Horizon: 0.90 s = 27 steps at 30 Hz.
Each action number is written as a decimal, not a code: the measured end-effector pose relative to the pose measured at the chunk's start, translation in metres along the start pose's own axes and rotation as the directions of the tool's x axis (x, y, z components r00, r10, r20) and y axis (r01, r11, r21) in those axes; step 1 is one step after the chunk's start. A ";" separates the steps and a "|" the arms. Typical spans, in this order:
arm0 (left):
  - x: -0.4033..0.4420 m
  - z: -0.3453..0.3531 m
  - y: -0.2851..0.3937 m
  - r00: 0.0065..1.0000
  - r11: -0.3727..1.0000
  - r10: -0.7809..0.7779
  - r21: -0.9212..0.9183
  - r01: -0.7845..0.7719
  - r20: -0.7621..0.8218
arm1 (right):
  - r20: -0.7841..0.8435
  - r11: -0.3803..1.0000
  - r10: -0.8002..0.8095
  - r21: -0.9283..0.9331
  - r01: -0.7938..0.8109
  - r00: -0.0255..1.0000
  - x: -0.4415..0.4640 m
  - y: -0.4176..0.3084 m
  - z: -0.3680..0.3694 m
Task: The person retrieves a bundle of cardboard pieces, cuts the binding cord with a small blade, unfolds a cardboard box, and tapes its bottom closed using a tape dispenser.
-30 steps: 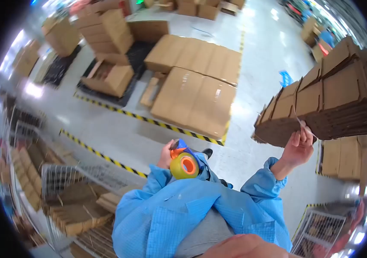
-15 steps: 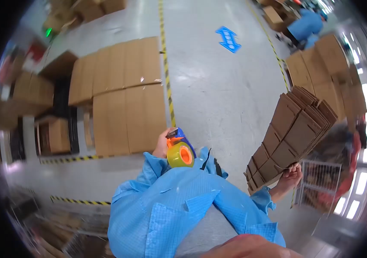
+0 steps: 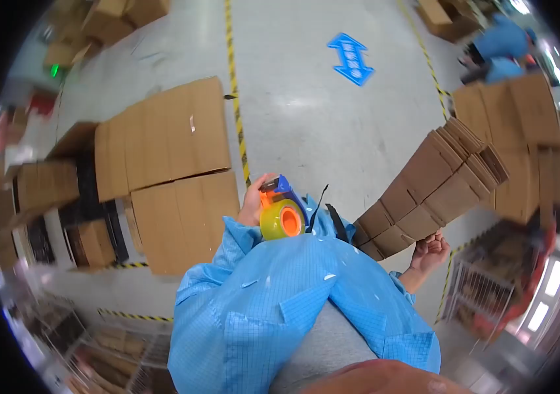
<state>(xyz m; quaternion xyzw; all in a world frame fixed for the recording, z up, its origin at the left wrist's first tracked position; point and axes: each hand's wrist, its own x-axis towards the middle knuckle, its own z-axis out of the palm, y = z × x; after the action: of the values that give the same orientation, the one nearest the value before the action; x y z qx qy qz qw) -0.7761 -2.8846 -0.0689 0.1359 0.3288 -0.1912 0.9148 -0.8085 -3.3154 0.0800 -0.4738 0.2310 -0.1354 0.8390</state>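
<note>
My left hand is closed around a blue and orange tape dispenser, held in front of my blue jacket. A roll of yellowish tape sits on it around an orange core. My right hand has its fingers curled at the lower edge of a long stack of folded cardboard dividers. The stack slants up and away to the right, held at my side. How far my fingers reach underneath it is hidden.
Large cardboard boxes stand at the left beside yellow-black floor tape. More boxes are stacked at the right, near a white wire cart. A person in blue bends at the far right. A blue arrow sign marks the floor.
The surroundings have shifted in view as I move. The tape dispenser sits slightly higher in view; the divider stack has moved left and nearer my body. Both hands keep their hold.
</note>
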 end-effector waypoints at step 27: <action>0.306 0.141 0.775 0.665 0.566 0.610 -0.351 -0.746 -0.431 | 0.751 0.965 0.264 -0.214 -0.155 0.606 0.554 0.358 1.046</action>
<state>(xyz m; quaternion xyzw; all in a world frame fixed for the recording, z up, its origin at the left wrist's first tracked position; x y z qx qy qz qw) -0.1407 -2.3279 -0.0681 0.0347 0.4048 0.2900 0.8665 0.2084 -2.6126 0.0943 -0.5076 -0.0889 0.1948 0.8346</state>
